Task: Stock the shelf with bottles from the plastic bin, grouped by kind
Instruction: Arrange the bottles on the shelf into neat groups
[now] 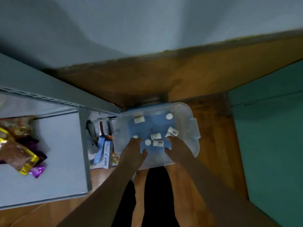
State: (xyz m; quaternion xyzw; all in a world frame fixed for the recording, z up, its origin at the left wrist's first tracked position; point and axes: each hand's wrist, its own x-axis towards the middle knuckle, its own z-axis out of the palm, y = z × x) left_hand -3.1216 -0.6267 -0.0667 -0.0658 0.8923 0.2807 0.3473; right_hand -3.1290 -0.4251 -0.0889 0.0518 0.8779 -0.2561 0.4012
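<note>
A clear plastic bin [193, 128] stands below me on something blue. Inside it lie several small white bottles, among them one at the back left [139, 119], one at the right [172, 131] and two near the middle [156, 136]. Some stand upright and show round white caps [169, 116]. My left hand [133, 150] reaches into the bin's near left part, fingers stretched toward a bottle cap. My right hand [176, 149] reaches into the near right part, fingertips next to a lying bottle. Neither hand visibly holds anything.
A grey metal shelf [54, 145] stands at the left; its top board carries snack packets [19, 145]. Lower shelf levels beside the bin hold boxes [105, 149]. The floor [213, 145] is wooden, with a teal wall at the right. My legs are below the bin.
</note>
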